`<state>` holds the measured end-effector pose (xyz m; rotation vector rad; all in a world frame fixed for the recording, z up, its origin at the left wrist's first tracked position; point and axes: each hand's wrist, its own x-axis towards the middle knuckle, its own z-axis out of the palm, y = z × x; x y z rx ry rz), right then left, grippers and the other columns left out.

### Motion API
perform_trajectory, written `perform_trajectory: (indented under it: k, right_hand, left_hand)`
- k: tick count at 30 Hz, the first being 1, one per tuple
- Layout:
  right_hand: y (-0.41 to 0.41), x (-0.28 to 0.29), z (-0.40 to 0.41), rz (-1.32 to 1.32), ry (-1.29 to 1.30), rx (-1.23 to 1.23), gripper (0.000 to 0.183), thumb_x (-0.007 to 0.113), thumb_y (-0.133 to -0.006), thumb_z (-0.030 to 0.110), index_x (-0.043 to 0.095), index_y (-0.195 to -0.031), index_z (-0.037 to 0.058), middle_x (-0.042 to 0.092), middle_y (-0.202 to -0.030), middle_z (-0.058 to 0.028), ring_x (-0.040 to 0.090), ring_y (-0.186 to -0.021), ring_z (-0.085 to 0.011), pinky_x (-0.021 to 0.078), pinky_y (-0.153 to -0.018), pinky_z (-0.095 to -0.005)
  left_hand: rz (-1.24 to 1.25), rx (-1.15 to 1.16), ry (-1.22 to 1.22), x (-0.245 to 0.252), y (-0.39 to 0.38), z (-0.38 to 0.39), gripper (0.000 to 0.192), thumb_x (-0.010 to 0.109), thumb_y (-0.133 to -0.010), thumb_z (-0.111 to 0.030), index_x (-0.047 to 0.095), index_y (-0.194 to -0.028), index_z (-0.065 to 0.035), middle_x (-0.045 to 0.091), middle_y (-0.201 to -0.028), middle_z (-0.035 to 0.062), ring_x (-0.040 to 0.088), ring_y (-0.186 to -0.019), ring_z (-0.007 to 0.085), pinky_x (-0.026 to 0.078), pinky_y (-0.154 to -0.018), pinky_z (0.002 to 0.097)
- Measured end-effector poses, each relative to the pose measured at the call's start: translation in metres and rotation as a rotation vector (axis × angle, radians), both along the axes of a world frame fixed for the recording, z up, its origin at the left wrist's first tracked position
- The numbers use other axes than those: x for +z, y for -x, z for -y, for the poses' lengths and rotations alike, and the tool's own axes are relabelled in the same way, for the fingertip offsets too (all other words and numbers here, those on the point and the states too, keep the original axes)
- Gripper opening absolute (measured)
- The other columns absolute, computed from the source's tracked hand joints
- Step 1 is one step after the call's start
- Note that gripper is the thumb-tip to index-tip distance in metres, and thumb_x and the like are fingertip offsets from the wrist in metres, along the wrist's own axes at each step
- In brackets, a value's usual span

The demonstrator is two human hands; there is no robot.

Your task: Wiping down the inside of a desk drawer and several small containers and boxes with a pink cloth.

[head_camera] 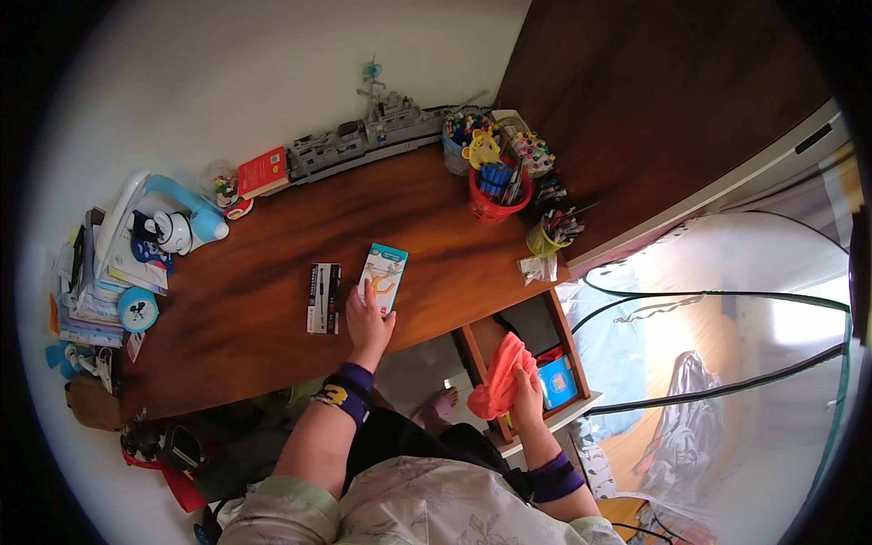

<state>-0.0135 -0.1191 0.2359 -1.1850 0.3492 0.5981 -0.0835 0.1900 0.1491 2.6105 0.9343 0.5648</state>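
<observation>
My left hand (368,323) touches the lower part of a flat white and teal box (386,269) lying on the wooden desk (259,306); whether the fingers grip it I cannot tell. Just left of it lies a narrow black and white box (323,298) with a pen-like tool pictured on it. Over the pulled-out drawer (572,344), my right hand (528,397) holds a bunched coral-coloured cloth (503,378). In the drawer a blue box (557,383) shows beside the hand.
Pen holders, among them a red basket (492,208) and a green cup (539,242), stand at the desk's right. A model warship (371,146) and a red book (262,174) line the wall. A desk lamp (208,223), a blue clock (138,310) and stacked papers (88,306) are left.
</observation>
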Motion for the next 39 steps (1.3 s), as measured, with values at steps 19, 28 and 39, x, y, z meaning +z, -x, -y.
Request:
perform_trajectory:
  k: [19, 28, 39]
  right_hand:
    - [-0.014, 0.143, -0.051, 1.450, 0.601, 0.584, 0.061, 0.065, -0.091, 0.036, 0.045, -0.138, 0.0015, 0.038, -0.147, -0.0217, 0.034, -0.138, -0.0430, 0.0210, -0.115, -0.0579]
    - [-0.064, 0.157, -0.035, 1.447, 0.822, 0.216, 0.050, 0.068, -0.089, 0.024, 0.051, -0.124, -0.0070, 0.040, -0.141, -0.0314, 0.025, -0.139, -0.0533, 0.0234, -0.113, -0.0581]
    - [-0.025, 0.171, -0.017, 1.579, 0.762, 0.384, 0.054, 0.070, -0.088, 0.025, 0.051, -0.131, -0.0022, 0.039, -0.146, -0.0273, 0.021, -0.143, -0.0514, 0.0158, -0.113, -0.0659]
  left_hand:
    - [0.820, -0.356, 2.256, 0.192, -0.020, 0.153, 0.058, 0.039, -0.094, -0.040, 0.049, -0.139, -0.0044, 0.056, -0.136, 0.0128, 0.053, -0.127, 0.0297, 0.039, -0.111, 0.0445]
    - [0.547, -0.462, 2.452, 0.197, 0.003, 0.170, 0.065, 0.038, -0.093, -0.045, 0.045, -0.143, -0.0056, 0.058, -0.135, 0.0133, 0.060, -0.117, 0.0305, 0.048, -0.096, 0.0473]
    - [0.574, -0.405, 2.446, 0.195, 0.001, 0.169, 0.059, 0.038, -0.094, -0.042, 0.050, -0.138, -0.0048, 0.062, -0.128, 0.0122, 0.062, -0.112, 0.0273, 0.050, -0.094, 0.0437]
